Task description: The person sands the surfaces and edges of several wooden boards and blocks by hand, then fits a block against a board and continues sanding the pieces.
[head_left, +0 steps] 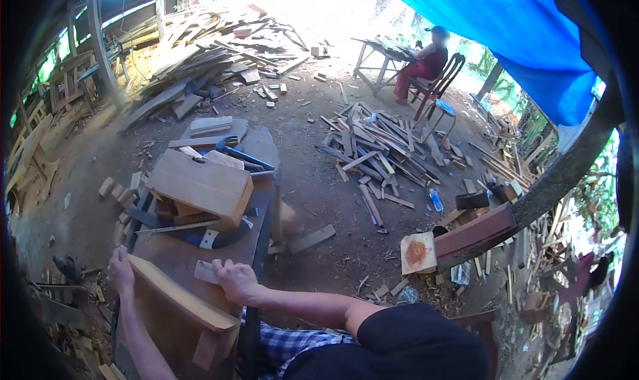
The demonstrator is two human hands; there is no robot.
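Observation:
My left hand (121,271) is closed around the far left end of a wooden piece (183,293) that lies on the workbench, its pale long edge facing up. My right hand (235,281) is just right of that edge, fingers closed on a small flat pale piece (207,272) that sticks out to the left; its kind cannot be made out. Beyond both hands, a large wooden block (200,184) rests on other tools on the bench. A handsaw (226,237) lies partly beneath it, and a ruler-like strip (176,227) lies in front.
Blue-handled tools (245,157) and boards (212,126) lie at the bench's far end. Scrap wood is piled on the ground (379,147) and at the back left (200,54). A person (429,60) sits on a chair at a far table (381,49). A reddish beam (474,235) stands right.

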